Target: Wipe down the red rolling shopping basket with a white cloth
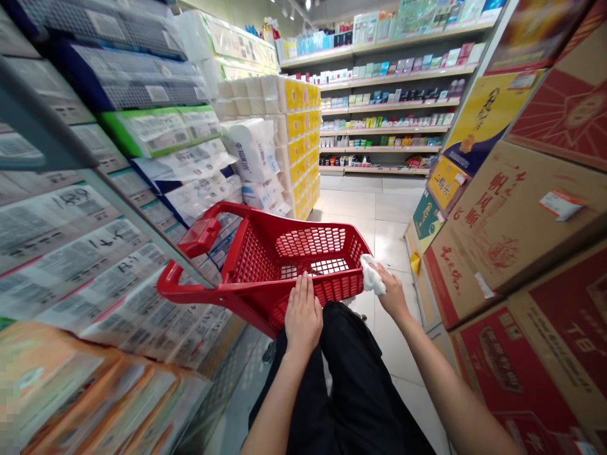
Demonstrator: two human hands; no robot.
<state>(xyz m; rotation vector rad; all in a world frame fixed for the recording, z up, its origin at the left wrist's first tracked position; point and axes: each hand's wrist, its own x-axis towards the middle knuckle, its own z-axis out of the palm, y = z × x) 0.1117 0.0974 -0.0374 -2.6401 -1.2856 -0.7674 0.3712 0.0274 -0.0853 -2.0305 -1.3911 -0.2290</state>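
Note:
A red plastic shopping basket [265,253] on wheels stands in the aisle in front of me, its handle swung to the left. My left hand [302,313] lies flat on the near rim of the basket, fingers together and stretched out. My right hand [391,291] is closed on a white cloth [372,275] pressed against the basket's right corner. My black trousers show below the hands.
Shelves of packaged tissue and paper rolls [156,126] line the left side. Stacked cardboard boxes [512,234] stand along the right. A yellow stack of packs [298,145] sits ahead on the left, and product shelves [389,114] cross the far end. The floor is pale tile [379,221].

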